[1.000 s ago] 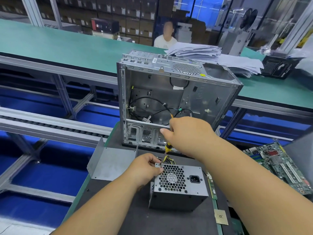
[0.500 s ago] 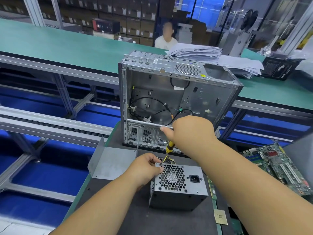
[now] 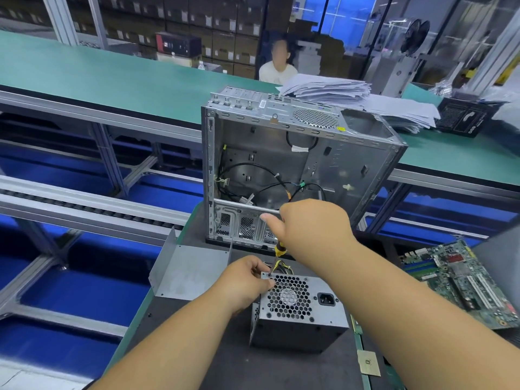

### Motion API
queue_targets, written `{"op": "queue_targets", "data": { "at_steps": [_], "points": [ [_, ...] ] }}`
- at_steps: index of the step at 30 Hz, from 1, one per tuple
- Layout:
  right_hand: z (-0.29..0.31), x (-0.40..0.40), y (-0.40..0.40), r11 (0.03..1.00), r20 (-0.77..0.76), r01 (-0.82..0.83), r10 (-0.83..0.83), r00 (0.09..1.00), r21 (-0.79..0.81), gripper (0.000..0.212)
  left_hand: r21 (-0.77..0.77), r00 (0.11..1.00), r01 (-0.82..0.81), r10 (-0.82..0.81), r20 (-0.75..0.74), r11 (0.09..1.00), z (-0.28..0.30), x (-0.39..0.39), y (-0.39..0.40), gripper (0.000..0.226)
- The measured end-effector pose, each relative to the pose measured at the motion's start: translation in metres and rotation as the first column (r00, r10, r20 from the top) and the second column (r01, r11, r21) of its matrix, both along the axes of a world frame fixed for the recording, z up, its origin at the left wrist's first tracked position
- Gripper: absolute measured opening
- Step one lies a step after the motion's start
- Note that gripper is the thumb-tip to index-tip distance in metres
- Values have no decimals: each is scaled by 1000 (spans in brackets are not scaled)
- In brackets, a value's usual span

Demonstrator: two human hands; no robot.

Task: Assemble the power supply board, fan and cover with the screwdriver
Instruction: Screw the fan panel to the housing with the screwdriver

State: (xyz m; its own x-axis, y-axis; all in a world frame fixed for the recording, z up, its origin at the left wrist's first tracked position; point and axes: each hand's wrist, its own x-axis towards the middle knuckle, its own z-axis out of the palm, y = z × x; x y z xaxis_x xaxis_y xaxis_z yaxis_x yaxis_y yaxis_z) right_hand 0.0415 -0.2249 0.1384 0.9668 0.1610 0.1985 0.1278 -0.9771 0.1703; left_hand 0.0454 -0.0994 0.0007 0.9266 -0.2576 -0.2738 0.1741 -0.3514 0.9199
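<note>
A grey power supply box (image 3: pixel 301 319) with a honeycomb fan grille and a black socket stands on the dark mat. My right hand (image 3: pixel 312 223) grips a yellow-and-black screwdriver (image 3: pixel 279 252) held upright, its tip at the box's top left corner. My left hand (image 3: pixel 247 280) pinches that same corner beside the tip. Yellow and black wires (image 3: pixel 282 267) come out behind the box. A bent grey metal cover (image 3: pixel 191 266) lies to the left. Behind stands an open computer case (image 3: pixel 298 164) with black cables inside.
A green motherboard (image 3: pixel 461 280) lies at the right. A small square chip (image 3: pixel 368 363) rests near the mat's right edge. Stacked papers (image 3: pixel 351 94) and a black box (image 3: pixel 467 119) sit on the green bench behind, where a person sits. A roller conveyor (image 3: pixel 84 209) runs at the left.
My right hand has risen slightly with the screwdriver and its thumb has straightened out to the left. My left hand stays on the box's corner.
</note>
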Motion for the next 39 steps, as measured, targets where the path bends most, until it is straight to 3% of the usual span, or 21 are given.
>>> {"op": "queue_targets", "data": {
  "at_steps": [4, 8, 15, 19, 22, 24, 27, 29, 33, 36, 39],
  "points": [
    [5, -3, -1, 979, -114, -30, 53, 992, 201, 19, -2, 1000, 14, -14, -20, 1000, 2, -1, 1, 18],
    [13, -4, -7, 962, -172, -47, 97, 980, 270, 12, 29, 1000, 18, -18, 1, 999, 3, -1, 1, 17],
    [-2, -3, -8, 1000, 3, 8, -8, 1000, 25, 45, 11, 1000, 7, -7, 2, 1000, 1, 0, -1, 16],
    [0, -6, -10, 974, -77, -50, 69, 995, 221, 27, 13, 1000, 13, -13, 2, 1000, 2, 0, -1, 17],
    [7, -8, -11, 925, -116, -134, 186, 976, 357, 31, 14, 1000, 16, -16, 8, 1000, 1, -1, -1, 17],
    [7, -9, -11, 944, -76, -139, 169, 983, 300, 30, 9, 1000, 10, -10, 9, 1000, 0, -1, 0, 16],
    [1, -9, -12, 995, -29, -53, 55, 998, 83, 35, 4, 1000, 4, -4, 11, 1000, 0, -1, 0, 16],
    [-3, -10, -11, 997, -4, -43, 43, 999, 64, 41, 2, 1000, 5, -5, 7, 1000, 0, -1, 0, 16],
    [-5, -12, -15, 949, -72, -67, 94, 993, 309, 25, -7, 1000, 19, -19, 0, 1000, 0, -1, 1, 17],
    [-5, -12, -16, 850, -141, -77, 175, 974, 521, 47, 1, 1000, 14, -14, 6, 1000, -1, -1, 1, 17],
    [-11, -15, -13, 760, -93, -67, 165, 982, 646, 38, 9, 1000, 13, -13, 15, 1000, -2, -1, 0, 17]
  ]
}}
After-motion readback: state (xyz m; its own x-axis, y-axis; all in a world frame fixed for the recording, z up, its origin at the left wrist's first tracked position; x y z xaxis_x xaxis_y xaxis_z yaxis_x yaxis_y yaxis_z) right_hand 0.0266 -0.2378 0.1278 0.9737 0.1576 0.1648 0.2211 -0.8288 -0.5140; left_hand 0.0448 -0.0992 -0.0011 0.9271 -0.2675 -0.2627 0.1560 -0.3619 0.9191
